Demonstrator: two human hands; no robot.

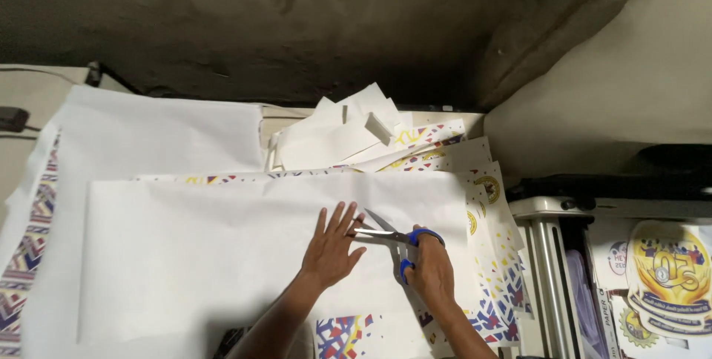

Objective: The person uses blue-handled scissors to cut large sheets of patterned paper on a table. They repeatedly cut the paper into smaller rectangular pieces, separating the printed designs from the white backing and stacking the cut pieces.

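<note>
Right hand: the right hand (430, 274) has its fingers through the blue handles of the steel-bladed scissors (393, 239).
Scissors: long axis roughly level, tips pointing left, blades parted.
Left hand: the left hand (330, 251) lies flat, fingers spread, just left of the tips.
Sheet: the large white paper sheet (193, 255) lies under both hands, over colourful printed sheets (497, 285).
</note>
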